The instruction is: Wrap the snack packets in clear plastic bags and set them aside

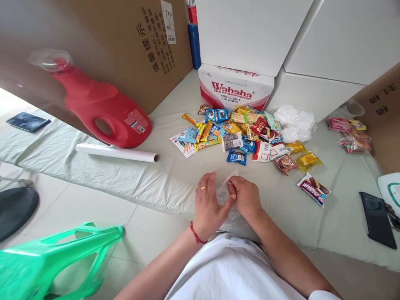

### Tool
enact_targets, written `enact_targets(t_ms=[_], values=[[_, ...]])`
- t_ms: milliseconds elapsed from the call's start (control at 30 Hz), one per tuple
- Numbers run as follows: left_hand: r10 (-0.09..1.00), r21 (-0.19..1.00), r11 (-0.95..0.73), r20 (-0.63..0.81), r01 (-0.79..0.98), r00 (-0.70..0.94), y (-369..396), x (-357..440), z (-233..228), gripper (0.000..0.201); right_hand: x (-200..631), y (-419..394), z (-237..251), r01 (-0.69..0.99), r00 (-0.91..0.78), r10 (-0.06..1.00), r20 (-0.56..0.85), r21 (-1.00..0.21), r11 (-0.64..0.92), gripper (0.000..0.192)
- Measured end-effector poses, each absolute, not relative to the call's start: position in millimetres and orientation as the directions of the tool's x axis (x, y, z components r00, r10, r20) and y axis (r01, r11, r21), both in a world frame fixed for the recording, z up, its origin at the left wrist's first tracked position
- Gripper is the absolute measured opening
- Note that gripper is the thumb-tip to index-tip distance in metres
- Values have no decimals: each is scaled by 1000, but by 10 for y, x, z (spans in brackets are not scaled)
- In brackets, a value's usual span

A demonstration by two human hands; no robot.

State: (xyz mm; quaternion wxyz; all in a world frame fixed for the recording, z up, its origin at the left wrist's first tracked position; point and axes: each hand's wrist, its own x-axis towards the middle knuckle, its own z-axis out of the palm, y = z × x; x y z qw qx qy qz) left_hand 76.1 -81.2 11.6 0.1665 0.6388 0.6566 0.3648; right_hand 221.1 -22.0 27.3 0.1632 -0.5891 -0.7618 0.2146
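The spread left hand (pixel 210 203) touches the right hand (pixel 246 196), which pinches a bag (pixel 222 193), probably steadying its flimsy plastic.

A home is indicated (exact room undetermined). White cabinets (pixel 250 33) are fronted by a pale sheet (pixel 175 179), on which a red handled jug (pixel 109 102), a drinking-water carton (pixel 234 89) and a black phone (pixel 378 218) are placed; a green stool (pixel 34 258) is seen against tiled floor (pixel 150 237).
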Motion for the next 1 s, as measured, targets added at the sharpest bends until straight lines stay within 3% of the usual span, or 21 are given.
enact_targets(t_ms=[133, 267, 400, 567, 833, 900, 1000], values=[[960, 678, -42, 230, 734, -158, -647, 779, -92, 27, 2252, -158, 146, 721, -227, 973, -32, -677, 146, 24], [971, 722, 132, 44, 679, -236, -502, 683, -254, 26, 2438, -108, -18, 560, -200, 979, -41, -825, 79, 26], [930, 696, 234, 44, 679, -366, -275, 563, -232, 24, 2647, -70, -110, 387, -64, 989, -135, -917, -100, 36], [907, 581, 336, 12, 742, -420, 29, 476, -156, 25, 2906, 49, -150, 351, 117, 982, -151, -918, -183, 42], [933, 444, 351, -95, 825, -346, 142, 420, -93, 29, 3325, -7, -210, 461, 213, 960, -181, -848, -263, 46], [949, 468, 315, -145, 826, -280, 142, 387, -68, 26, 3397, 19, -241, 495, 204, 964, -172, -831, -253, 48], [958, 598, 278, -230, 752, -171, 148, 348, -51, 25, 3480, 169, -243, 627, 200, 976, -86, -755, -195, 46]])
